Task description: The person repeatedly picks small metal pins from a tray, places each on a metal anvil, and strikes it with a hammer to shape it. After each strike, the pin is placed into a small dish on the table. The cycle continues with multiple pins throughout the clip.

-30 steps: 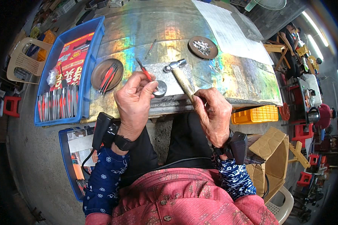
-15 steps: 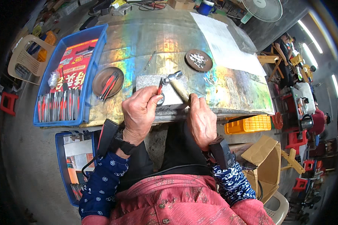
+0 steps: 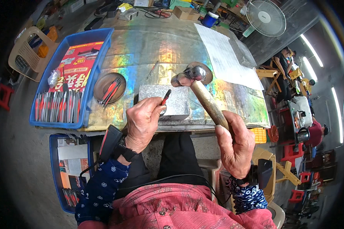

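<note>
My left hand (image 3: 144, 120) is closed around a slim red-and-black piece (image 3: 166, 97), whose dark tip points up and away over a grey speckled block (image 3: 177, 106). The piece's exact kind is not clear, and my fingers cover part of it. In my right hand (image 3: 236, 147) is a hammer (image 3: 208, 102), gripped by its wooden handle. Its shiny metal head is raised beyond the block, apart from the held piece. Similar slim red, black and silver pieces (image 3: 111, 91) lie in a brown round dish (image 3: 98, 83) to the left.
On the left, a blue tray (image 3: 57, 124) holds a row of similar slim pieces and red printed card. The hammer head partly hides a second brown dish (image 3: 208, 72). White sheeting (image 3: 221, 49) covers the far right of the table, near a fan (image 3: 265, 17). People work at right.
My right hand has moved right and lifted the hammer off the block area, its head now higher and nearer. My left hand keeps its grip on the slim piece, shifted slightly.
</note>
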{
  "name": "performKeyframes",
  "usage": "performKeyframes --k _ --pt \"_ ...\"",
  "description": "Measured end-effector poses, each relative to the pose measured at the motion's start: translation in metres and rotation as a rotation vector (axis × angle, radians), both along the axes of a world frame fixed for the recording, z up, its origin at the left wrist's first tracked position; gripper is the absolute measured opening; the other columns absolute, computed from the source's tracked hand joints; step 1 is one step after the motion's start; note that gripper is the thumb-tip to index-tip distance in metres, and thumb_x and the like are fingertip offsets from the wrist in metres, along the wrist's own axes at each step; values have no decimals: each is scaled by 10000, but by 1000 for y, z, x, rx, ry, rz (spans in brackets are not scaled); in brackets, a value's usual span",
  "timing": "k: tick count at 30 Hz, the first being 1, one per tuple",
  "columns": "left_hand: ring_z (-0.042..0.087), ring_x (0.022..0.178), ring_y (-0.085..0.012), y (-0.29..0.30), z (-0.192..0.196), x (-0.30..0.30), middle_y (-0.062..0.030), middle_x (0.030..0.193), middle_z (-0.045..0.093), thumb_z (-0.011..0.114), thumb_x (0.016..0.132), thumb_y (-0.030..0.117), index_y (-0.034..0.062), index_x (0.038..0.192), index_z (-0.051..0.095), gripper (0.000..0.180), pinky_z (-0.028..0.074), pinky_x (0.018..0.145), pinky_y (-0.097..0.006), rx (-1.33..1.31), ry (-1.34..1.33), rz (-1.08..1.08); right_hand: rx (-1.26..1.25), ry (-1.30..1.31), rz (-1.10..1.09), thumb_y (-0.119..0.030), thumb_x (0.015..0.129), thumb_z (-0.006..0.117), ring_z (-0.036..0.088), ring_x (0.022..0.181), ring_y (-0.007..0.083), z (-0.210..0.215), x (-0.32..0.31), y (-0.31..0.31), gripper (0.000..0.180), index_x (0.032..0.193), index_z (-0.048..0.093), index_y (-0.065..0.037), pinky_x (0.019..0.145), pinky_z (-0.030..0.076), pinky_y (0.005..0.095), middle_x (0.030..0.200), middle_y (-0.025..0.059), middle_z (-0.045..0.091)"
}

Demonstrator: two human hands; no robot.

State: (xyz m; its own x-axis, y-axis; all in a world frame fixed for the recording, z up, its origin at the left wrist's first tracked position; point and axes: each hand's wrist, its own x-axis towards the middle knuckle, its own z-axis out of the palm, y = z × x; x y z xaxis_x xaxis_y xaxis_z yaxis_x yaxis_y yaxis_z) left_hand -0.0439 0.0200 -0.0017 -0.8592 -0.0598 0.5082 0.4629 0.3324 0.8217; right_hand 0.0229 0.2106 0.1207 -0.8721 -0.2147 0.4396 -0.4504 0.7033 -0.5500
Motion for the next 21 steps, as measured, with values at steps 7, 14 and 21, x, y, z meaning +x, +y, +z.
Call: performKeyframes --k 7,14,21 --pt "689 740 -206 0 -1 0 -131 819 689 709 788 -32 -33 918 666 138 521 645 -288 -29 40 12 -26 79 -39 -88 876 627 623 688 189 28 16 2 276 1113 597 49 660 499 293 840 137 644" --pt "680 719 -200 0 -2 -2 -130 816 688 711 788 -24 -30 924 670 142 515 638 -287 -5 47 17 152 -121 21 -77 903 626 593 611 181 16 1 -1 239 1111 610 39 606 494 303 763 149 618" --pt "679 709 -198 0 -1 -1 -133 813 690 714 787 -21 -31 913 672 134 514 637 -282 17 55 12 50 -140 -17 -69 904 627 553 575 150 26 0 -4 210 1090 622 28 563 461 270 706 122 589"
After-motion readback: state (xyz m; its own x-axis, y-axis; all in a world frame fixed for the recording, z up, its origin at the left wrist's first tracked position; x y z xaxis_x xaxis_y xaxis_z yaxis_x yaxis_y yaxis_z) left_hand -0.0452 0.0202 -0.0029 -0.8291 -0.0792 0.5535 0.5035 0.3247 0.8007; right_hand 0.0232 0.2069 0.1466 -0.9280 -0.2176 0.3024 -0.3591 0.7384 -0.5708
